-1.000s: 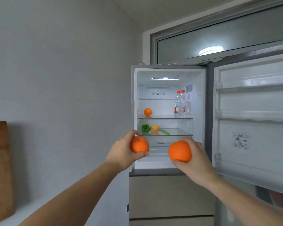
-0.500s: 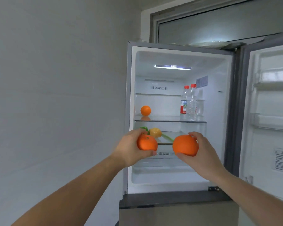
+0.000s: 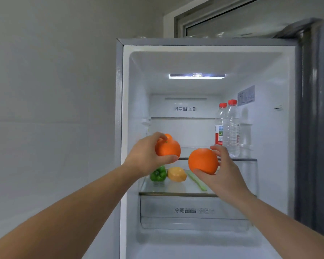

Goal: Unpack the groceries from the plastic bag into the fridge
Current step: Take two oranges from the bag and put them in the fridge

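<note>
The fridge [image 3: 120, 109] stands open in front of me, its inside lit. My left hand [image 3: 144, 157] grips an orange [image 3: 168, 149] at the left of the upper glass shelf [image 3: 247, 159]. A bit of another orange [image 3: 169, 136] shows just behind it on that shelf. My right hand [image 3: 223, 174] holds a second, larger orange [image 3: 203, 161] in front of the shelf's front edge. The plastic bag is not in view.
Two water bottles [image 3: 230, 128] with red caps stand at the right of the upper shelf. On the lower glass shelf [image 3: 176, 193] lie a green pepper [image 3: 158, 174], a yellow fruit [image 3: 176, 174] and a green stalk [image 3: 196, 181]. A drawer [image 3: 195, 210] sits below. A plain wall is on the left.
I have come closer to the fridge, which now fills the view. Both hands have risen with their oranges from the lower shelf's height to the upper shelf.
</note>
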`<state>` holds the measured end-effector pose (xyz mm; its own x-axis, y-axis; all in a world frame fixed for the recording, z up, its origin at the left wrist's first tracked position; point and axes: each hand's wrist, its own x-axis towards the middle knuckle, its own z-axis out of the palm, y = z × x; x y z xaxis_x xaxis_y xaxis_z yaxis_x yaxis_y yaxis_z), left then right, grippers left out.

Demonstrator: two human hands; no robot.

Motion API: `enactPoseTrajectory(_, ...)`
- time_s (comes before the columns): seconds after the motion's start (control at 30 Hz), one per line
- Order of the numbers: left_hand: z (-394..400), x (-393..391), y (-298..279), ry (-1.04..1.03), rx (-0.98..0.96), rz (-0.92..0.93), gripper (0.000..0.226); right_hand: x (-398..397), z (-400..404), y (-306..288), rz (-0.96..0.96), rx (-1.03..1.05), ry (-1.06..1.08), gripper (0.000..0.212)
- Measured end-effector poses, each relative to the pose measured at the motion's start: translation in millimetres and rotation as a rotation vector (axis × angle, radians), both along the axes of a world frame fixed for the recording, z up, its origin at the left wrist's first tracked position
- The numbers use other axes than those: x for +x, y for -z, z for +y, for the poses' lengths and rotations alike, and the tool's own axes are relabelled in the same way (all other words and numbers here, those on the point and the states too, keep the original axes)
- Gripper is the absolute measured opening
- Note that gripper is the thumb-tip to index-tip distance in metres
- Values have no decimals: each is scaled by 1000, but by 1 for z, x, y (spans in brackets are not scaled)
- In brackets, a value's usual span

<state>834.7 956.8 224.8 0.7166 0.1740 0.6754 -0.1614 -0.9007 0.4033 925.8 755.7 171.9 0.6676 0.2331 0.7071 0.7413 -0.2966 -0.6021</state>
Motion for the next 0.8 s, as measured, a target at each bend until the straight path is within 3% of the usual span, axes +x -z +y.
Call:
enactPoseTrajectory(0.1, 8, 33, -7, -40, 60, -14, 62, 31, 5, -16, 19, 36, -16, 66)
enactPoseTrajectory(0.33, 38, 98, -29, -124, 157, 30, 60, 92, 25, -72, 63, -105, 11, 61)
enactPoseTrajectory(0.5, 60, 133, -27, -135, 118, 100, 57, 129, 57, -88, 91, -445, 62, 50)
enactPoseTrajectory(0.63, 74, 157, -21, -156, 171, 212, 56, 152, 84, -90, 155, -550, 26, 57)
enactPoseTrajectory(0.8, 71, 185, -27, -257, 173, 349, 62, 183, 108, -101, 51, -710, 58, 55)
